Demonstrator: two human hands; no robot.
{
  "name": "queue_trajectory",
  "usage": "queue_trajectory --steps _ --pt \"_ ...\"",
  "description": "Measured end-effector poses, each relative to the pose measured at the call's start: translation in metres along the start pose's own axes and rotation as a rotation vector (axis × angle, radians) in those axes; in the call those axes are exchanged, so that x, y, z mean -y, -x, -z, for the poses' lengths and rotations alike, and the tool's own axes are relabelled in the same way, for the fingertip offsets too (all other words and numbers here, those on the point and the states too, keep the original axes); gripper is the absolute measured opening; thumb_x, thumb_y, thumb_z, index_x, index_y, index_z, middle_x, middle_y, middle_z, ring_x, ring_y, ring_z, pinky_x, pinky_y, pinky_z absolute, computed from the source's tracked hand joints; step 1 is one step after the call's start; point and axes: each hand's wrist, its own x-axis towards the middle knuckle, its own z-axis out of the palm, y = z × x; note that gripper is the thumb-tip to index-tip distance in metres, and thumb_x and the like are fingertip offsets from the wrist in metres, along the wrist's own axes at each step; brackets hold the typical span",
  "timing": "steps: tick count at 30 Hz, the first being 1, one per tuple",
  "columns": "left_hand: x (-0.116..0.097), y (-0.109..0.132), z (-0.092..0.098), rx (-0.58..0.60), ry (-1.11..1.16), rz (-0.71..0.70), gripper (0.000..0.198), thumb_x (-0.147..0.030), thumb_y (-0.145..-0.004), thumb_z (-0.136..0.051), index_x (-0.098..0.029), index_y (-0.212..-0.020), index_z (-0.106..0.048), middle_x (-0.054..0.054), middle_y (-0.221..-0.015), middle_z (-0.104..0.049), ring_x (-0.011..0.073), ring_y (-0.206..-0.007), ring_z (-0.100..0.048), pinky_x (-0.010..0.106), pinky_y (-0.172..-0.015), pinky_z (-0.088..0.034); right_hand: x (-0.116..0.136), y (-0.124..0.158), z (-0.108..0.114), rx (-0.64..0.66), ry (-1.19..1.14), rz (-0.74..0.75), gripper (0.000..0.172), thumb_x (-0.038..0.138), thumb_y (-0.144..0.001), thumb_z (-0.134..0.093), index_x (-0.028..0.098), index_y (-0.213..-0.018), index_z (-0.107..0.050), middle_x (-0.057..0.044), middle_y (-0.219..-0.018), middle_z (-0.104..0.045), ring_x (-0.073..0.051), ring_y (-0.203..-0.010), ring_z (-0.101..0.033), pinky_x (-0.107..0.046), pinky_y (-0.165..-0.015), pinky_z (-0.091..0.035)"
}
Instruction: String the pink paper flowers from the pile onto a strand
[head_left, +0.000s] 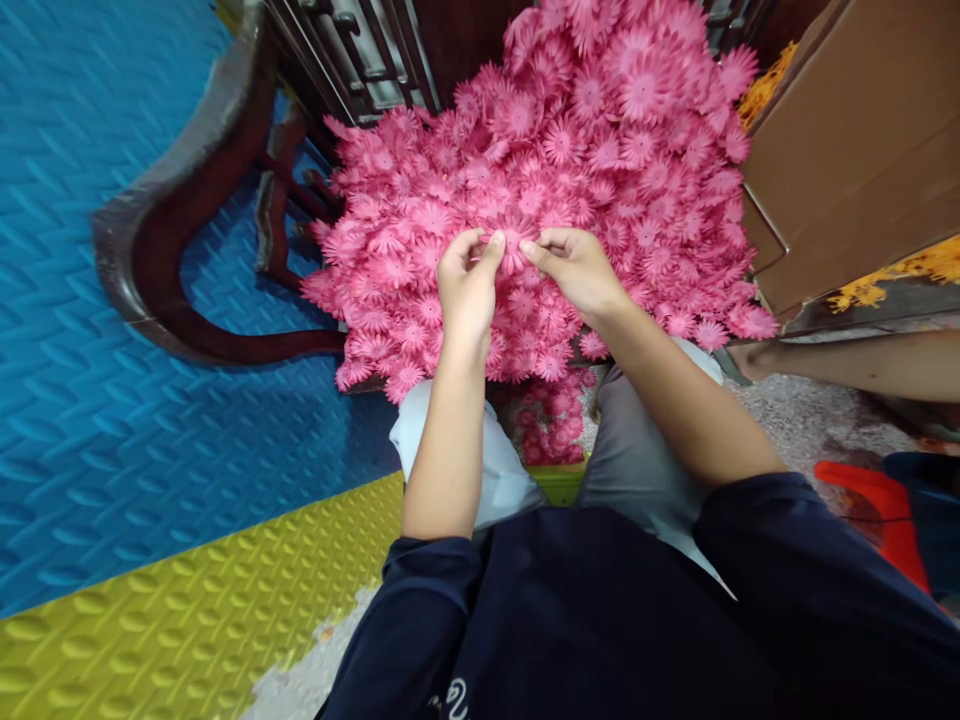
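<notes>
Between my two hands is a pink artificial flower point(512, 238), its petals spread out and facing up. My left hand point(468, 275) pinches its left edge between thumb and fingers. On the opposite edge, my right hand point(577, 265) pinches it in the same way. Right below and behind it lies a big heap of similar pink flowers point(637, 150), covering most of a dark wooden seat. The undersides of both hands' fingers are partly hidden.
A curved dark wooden armrest point(180, 170) stands at the left over blue matting point(90, 420). Yellow matting point(202, 590) runs along the front left. At the right are a cardboard box point(862, 150), orange flowers point(907, 270), another person's leg point(870, 365) and a red object point(877, 510).
</notes>
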Motion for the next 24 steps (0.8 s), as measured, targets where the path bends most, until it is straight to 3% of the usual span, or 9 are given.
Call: queue_trajectory --steps 7,14,20,24 --pt "-0.009 0.005 -0.002 0.051 0.075 0.133 0.038 -0.051 -0.064 -0.078 -0.021 -0.077 -0.058 0.000 -0.077 -0.061 0.0151 -0.086 -0.062 0.025 -0.078 -0.051 0.010 0.004 -0.006 0.000 -0.001 -0.065 0.040 0.050 -0.073 -0.069 0.019 -0.059 -0.049 0.004 -0.060 -0.045 -0.009 -0.062 -0.040 -0.025 -0.063 -0.035" --pt "-0.014 0.006 -0.004 0.094 0.116 0.197 0.034 -0.049 -0.069 -0.075 -0.019 -0.077 -0.061 0.001 -0.077 -0.063 0.0158 -0.088 -0.064 0.026 -0.078 -0.051 0.009 0.003 -0.005 0.001 0.014 -0.064 0.043 0.055 -0.074 -0.066 0.020 -0.060 -0.048 0.003 -0.060 -0.045 -0.009 -0.062 -0.040 -0.025 -0.062 -0.035" --pt "-0.010 0.007 -0.005 0.131 0.124 0.194 0.045 -0.061 -0.068 -0.071 -0.020 -0.084 -0.064 0.006 -0.093 -0.068 0.0202 -0.097 -0.064 0.032 -0.081 -0.053 0.009 0.003 -0.004 0.020 0.031 -0.001 0.050 0.066 -0.072 -0.060 0.021 -0.060 -0.044 0.003 -0.060 -0.043 -0.009 -0.062 -0.038 -0.026 -0.062 -0.036" --pt "-0.013 0.009 -0.005 0.144 0.157 0.222 0.041 -0.056 -0.069 -0.073 -0.021 -0.089 -0.066 0.006 -0.106 -0.068 0.0209 -0.108 -0.062 0.035 -0.092 -0.051 0.007 0.002 -0.005 -0.008 0.051 0.002 0.055 0.072 -0.068 -0.058 0.021 -0.059 -0.041 0.003 -0.058 -0.041 -0.009 -0.060 -0.037 -0.026 -0.061 -0.035"
